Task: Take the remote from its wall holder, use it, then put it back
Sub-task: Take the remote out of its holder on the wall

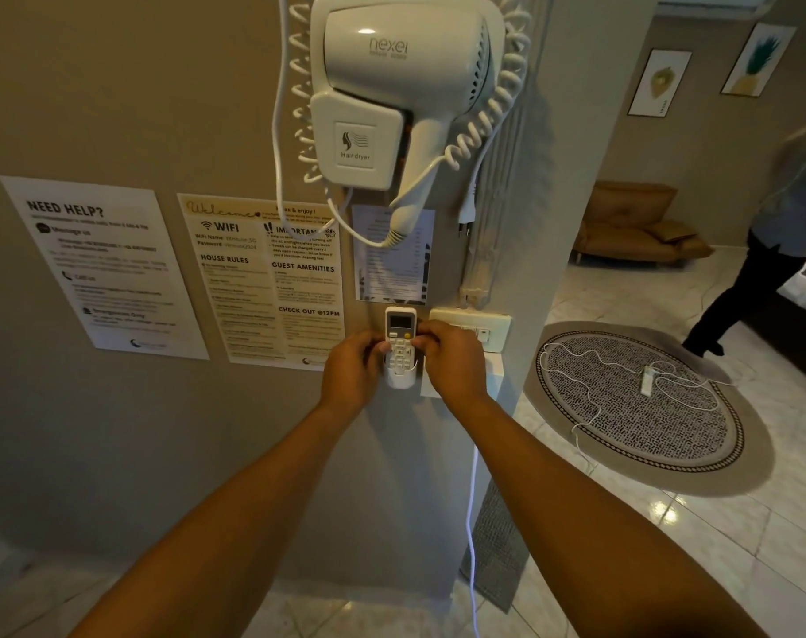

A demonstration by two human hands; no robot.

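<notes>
The remote stands upright in its wall holder, a small white cup fixed to the beige wall at about six o'clock from the wall-mounted hair dryer; its lower end is sunk in the cup while the screen and upper buttons stand clear above the rim. Both arms reach up to it from the bottom of the view. The left hand comes in at nine o'clock of the remote, fingers curled, with the thumb tip touching the remote's left edge among the buttons. The right hand comes in at three o'clock, fingers bent and gathered so that their tips pinch the right edge. Gripping from opposite sides looks meant to keep the body square to the cup, so it slides straight rather than jamming against the holder walls. Whether it is coming out or going back in I cannot tell from this one view; the screen looks grey and unlit, though it is too small to read. A light switch plate sits just beside the remote at three o'clock, partly behind the right fingers, and printed notices hang at ten o'clock. Off at three o'clock a round rug with a loose white cable lies on the tiled floor, and another person's legs stand beyond it.
</notes>
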